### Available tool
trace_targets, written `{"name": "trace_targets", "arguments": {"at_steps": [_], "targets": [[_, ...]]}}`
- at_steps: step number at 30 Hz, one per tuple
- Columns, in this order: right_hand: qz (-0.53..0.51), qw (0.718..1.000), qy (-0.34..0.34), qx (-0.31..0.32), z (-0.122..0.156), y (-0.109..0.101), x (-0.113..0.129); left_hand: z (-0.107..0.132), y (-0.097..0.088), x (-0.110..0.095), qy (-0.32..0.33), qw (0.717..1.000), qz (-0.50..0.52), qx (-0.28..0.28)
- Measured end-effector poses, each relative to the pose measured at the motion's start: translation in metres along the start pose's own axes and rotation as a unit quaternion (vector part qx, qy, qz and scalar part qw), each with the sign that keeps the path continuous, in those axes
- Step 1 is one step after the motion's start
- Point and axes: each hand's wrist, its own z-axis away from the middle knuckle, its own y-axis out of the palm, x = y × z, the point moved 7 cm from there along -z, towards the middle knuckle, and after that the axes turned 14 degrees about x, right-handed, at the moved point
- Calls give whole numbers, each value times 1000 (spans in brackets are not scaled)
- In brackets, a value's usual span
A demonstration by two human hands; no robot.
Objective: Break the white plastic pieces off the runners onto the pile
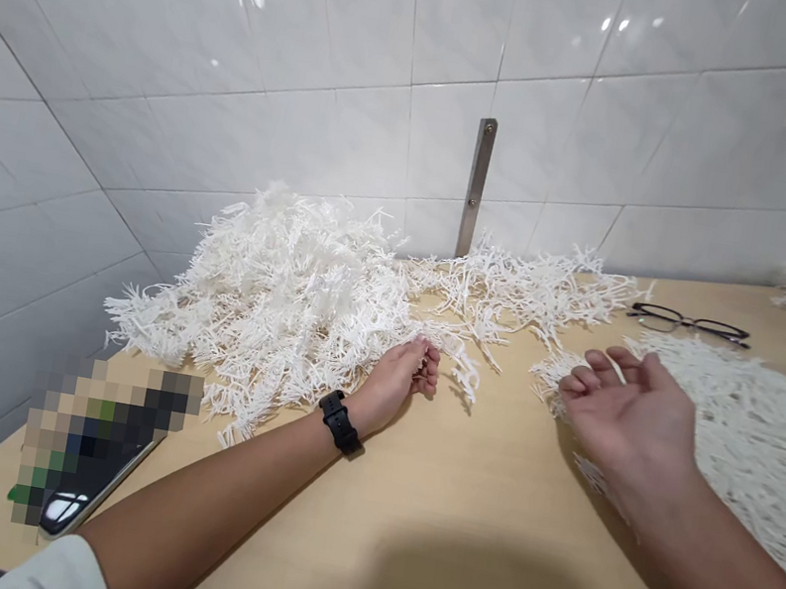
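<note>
At the edge of a tall heap of white, branching plastic-looking sprigs (289, 287), my left hand (398, 376) is closed, thumb against the fingers. A white branched sprig (466, 372) sticks out from its fingertips to the right. My right hand (631, 405) is raised over the table with its palm turned up and inward. Its fingers are loosely bent and apart, and I see nothing in them. Beneath and beside that hand spreads a flatter layer of white sprigs (776, 439), partly hidden by the hand and forearm.
The wooden table (464, 498) meets a tiled wall (315, 131) with a metal strip (476, 188) fixed to it. Eyeglasses (689, 324) lie at the back right. A phone (82, 484), partly blurred out, lies at the left. More sprigs (530, 287) lie along the wall.
</note>
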Motion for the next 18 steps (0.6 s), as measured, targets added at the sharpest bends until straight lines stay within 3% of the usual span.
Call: {"name": "trace_targets", "arguments": {"at_steps": [5,11,13,15,18], "targets": [[-11,996,36,81,7,15,-7,0,4,-3,-1,1000,-13,24],[72,964,96,238,28,40,-44,1,5,-1,-11,1000,11,24],[146,930,131,311,37,47,-63,1,7,-2,-11,1000,-7,25],[242,877,154,386,46,52,-81,2,10,-5,-2,999,-43,33],[379,795,132,454,57,56,-95,5,17,-9,9,993,-99,62]]}}
